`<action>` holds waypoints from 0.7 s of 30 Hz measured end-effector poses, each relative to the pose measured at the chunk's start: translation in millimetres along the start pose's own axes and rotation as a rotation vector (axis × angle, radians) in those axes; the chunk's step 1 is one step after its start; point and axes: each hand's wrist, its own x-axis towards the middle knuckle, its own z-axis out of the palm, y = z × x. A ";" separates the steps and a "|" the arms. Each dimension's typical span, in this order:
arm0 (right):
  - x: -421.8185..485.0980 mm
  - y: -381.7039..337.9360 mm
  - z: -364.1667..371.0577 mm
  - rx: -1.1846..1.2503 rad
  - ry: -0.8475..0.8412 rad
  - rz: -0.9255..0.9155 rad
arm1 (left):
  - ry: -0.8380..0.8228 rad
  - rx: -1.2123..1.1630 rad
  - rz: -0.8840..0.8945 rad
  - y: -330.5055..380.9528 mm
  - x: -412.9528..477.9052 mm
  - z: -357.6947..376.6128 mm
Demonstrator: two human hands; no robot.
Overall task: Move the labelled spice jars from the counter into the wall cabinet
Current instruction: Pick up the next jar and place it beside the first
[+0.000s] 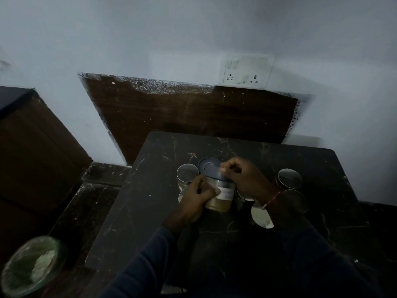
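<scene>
A clear spice jar (221, 198) with brownish powder, a white label and a metal lid is lifted and tilted over the dark marble counter (150, 211). My left hand (197, 196) wraps its left side. Fingers of my right hand (242, 179) pinch at the lid's right rim. Several other jars with shiny lids stand around it: one to the left (187, 174), two to the right (290, 178) (295, 201), and one partly under my right wrist (262, 216). The scene is dim. No cabinet is in view.
A white switch and socket plate (247, 70) is on the wall above a dark wooden panel (182, 117). A bin lined with a green bag (32, 265) stands on the floor at lower left. A dark brown unit (32, 147) stands at the left.
</scene>
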 end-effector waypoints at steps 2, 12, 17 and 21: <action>-2.1 -1.5 2.6 0.120 0.060 -0.032 | 0.015 -0.298 -0.030 3.3 -0.5 1.0; -14.3 6.7 41.3 0.411 0.125 0.015 | -0.035 -0.775 -0.140 5.6 -7.9 -10.4; -12.2 10.1 50.3 0.493 0.094 0.070 | 0.019 -0.594 -0.124 9.2 -13.8 -17.1; -10.4 10.1 59.8 0.548 0.084 0.053 | 0.028 -0.444 -0.064 5.1 -13.6 -26.9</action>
